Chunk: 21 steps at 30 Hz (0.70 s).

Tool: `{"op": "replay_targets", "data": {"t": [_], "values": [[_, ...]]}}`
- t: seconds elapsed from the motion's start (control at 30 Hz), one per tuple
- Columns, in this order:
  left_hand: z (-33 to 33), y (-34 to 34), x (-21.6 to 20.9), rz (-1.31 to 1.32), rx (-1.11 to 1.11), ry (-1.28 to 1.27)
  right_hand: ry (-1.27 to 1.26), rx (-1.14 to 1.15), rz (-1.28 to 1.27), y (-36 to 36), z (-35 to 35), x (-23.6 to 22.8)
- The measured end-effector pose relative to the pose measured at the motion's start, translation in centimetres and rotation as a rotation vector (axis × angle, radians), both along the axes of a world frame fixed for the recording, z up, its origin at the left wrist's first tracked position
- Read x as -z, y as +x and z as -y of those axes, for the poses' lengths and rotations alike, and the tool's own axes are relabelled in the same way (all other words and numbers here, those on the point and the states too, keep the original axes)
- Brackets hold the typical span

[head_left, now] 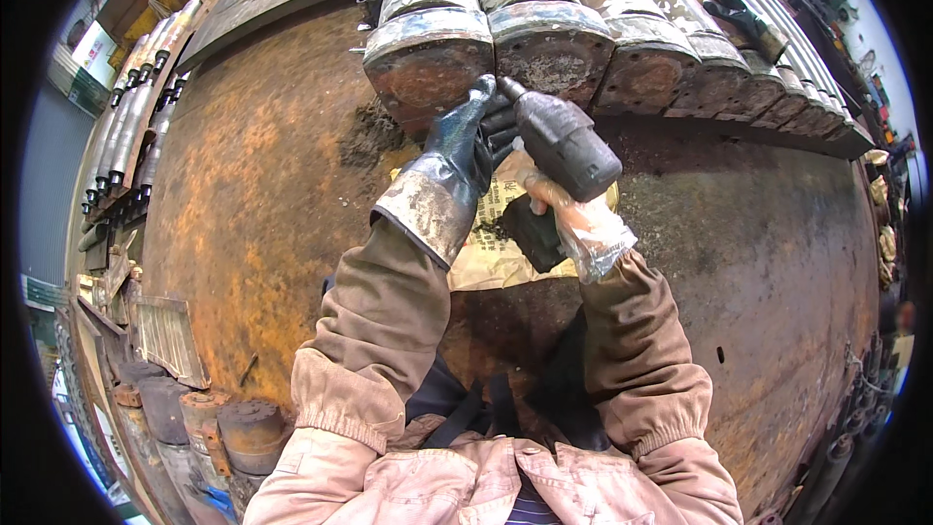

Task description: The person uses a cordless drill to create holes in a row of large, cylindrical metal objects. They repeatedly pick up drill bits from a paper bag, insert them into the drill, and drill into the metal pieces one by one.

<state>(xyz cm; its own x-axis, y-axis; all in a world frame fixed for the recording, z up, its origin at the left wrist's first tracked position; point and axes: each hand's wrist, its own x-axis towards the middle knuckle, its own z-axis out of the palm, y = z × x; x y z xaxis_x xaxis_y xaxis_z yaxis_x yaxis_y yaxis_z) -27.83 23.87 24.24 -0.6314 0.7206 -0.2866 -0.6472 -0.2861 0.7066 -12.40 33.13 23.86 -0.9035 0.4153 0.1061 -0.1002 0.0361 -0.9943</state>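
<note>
My right hand (pixel 566 202), in a thin clear plastic glove, is wrapped round the grip of a dark cordless power driver (pixel 566 141). Its nose points up and left toward the first steel cylinder's end. My left hand (pixel 465 141) wears a black rubber-coated glove with a stained pale cuff. Its fingers curl beside the driver's nose, close against the rusty end face of that cylinder (pixel 428 78); whatever they pinch is hidden. Below both hands a yellow printed paper sack (pixel 491 267) lies flat with dark grit on it.
More large cylinders (pixel 554 53) stand in a row to the right, a black glove-like object (pixel 734 15) on top. Dark dirt (pixel 374 136) is heaped on the rusty steel plate (pixel 243 185). Shiny rods (pixel 121 136) are stacked at left, with round metal blocks (pixel 251 433) near lower left.
</note>
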Motion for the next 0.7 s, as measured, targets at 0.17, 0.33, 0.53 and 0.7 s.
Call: {"op": "replay_targets", "data": {"t": [0.17, 0.33, 0.53, 0.7], "values": [[-0.6, 0.6, -0.1, 0.074, 0.183, 0.238, -0.141, -0.023, 0.090, 2.4, 1.1, -0.2], [-1.0, 1.6, 0.9, 0.236, 0.275, 0.484, -0.315, -0.064, 0.169, 4.7, 1.8, -2.0], [-2.8, 2.7, 0.9, 0.128, 0.092, 0.383, -0.328, -0.018, 0.185, 6.0, 1.3, -0.7], [-2.2, 3.6, 0.5, -0.185, -0.121, 0.211, -0.283, -0.015, 0.187, 6.0, 1.2, -1.2]]}}
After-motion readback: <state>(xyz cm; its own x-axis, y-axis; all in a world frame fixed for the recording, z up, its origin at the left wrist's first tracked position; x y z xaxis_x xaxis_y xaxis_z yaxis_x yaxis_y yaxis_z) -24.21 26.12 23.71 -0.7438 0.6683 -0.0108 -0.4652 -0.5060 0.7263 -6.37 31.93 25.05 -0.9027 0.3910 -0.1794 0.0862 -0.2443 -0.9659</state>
